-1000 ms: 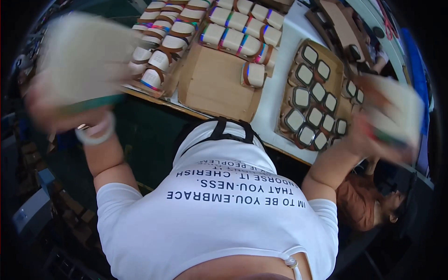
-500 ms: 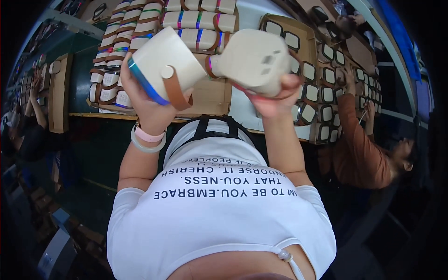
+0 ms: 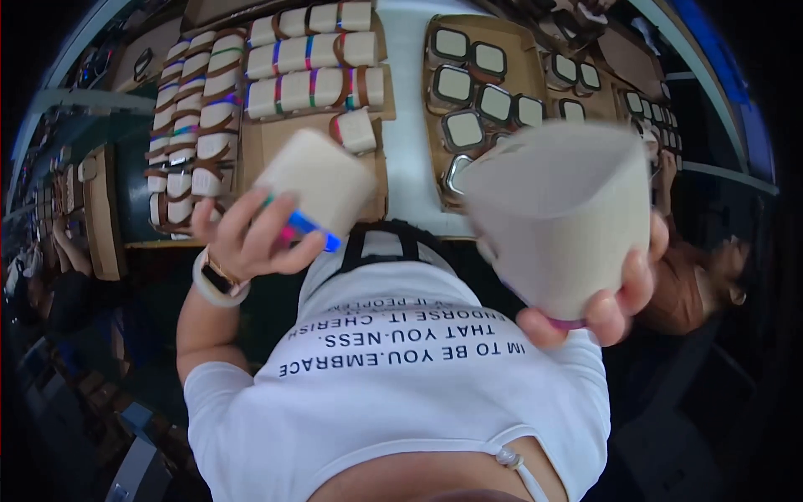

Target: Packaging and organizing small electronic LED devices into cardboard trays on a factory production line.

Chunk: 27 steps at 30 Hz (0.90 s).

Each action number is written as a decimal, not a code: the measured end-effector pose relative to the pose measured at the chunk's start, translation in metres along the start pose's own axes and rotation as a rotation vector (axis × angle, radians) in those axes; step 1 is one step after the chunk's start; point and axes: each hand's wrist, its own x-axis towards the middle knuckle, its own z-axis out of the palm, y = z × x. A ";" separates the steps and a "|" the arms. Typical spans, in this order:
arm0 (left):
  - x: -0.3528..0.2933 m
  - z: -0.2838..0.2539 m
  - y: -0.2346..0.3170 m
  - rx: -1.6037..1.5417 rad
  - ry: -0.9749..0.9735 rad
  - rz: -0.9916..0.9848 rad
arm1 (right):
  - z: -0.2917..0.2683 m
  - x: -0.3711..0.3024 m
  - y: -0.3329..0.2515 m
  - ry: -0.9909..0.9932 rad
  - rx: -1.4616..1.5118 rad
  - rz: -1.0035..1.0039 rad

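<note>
My left hand [image 3: 251,238] is closed around a cream rounded-square housing [image 3: 324,171] with a shiny blue band near its lower edge. It is held tilted over the front of a cardboard tray, and motion smears it slightly. My right hand [image 3: 615,301] grips a second cream housing [image 3: 565,243] close to the camera, with its wide hollow mouth facing up. The fingers wrap its lower end, where a bit of purple band shows. Any strap on either held housing is hidden.
The cardboard tray [image 3: 259,138] holds rows of cream housings [image 3: 314,50] with brown straps; one housing [image 3: 355,131] lies apart. To the right, another cardboard tray [image 3: 523,38] carries dark-rimmed square pieces [image 3: 452,85]. A person in brown [image 3: 690,293] works at the right, another person [image 3: 63,280] at far left.
My right hand has brought its housing nearer and lower right, turning its hollow mouth up. My left hand has dropped slightly and turned its housing, so the strap no longer shows. The view has shifted.
</note>
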 end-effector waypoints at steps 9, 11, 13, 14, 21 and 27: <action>0.043 0.092 0.049 -0.279 -0.161 -0.188 | 0.025 -0.121 0.028 -0.856 0.567 0.179; 0.079 0.127 0.097 -0.466 -0.108 -0.357 | 0.027 -0.163 0.075 -1.059 0.311 0.396; 0.087 0.174 0.112 -0.587 -0.103 -0.498 | 0.030 -0.188 0.150 -0.967 -0.048 0.656; 0.095 0.200 0.120 -0.638 -0.090 -0.651 | 0.025 -0.202 0.183 -0.929 -0.234 0.589; 0.203 0.360 0.139 -0.565 -0.071 -0.605 | 0.027 -0.246 0.286 -1.271 -0.708 0.559; 0.267 0.456 0.176 -0.511 -0.288 -0.546 | 0.032 -0.252 0.289 -1.396 -0.644 0.605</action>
